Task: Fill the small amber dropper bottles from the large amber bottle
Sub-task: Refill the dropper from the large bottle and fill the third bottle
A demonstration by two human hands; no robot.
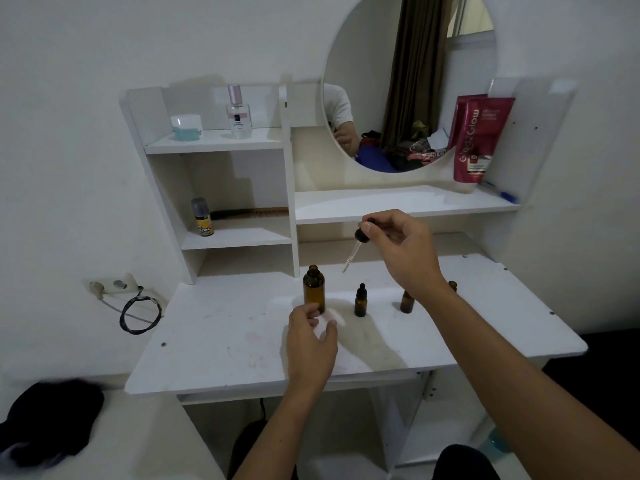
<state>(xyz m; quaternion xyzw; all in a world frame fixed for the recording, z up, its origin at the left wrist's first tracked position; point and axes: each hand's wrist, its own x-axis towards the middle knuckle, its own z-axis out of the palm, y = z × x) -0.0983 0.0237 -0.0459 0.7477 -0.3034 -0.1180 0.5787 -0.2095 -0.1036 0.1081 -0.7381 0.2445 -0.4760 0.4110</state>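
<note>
The large amber bottle point(313, 287) stands uncapped near the middle of the white desk point(214, 341). My right hand point(401, 251) pinches the black bulb of a glass dropper point(356, 247), held in the air above and to the right of that bottle, tip pointing down-left. A small amber dropper bottle point(360, 301) with its black cap on stands to the right. Another small amber bottle point(406, 302) is partly hidden behind my right wrist, and a third point(452, 285) peeks out beyond the forearm. My left hand point(310, 341) hovers in front of the large bottle, fingers loosely curled over a white tissue point(334, 318).
A shelf unit holds a perfume bottle point(239, 112), a white-and-blue jar point(186, 127) and a small spray can point(202, 217). A round mirror point(408, 81) and a red tube point(479, 140) stand at the back right. A wall socket with a cable point(138, 306) is left of the desk.
</note>
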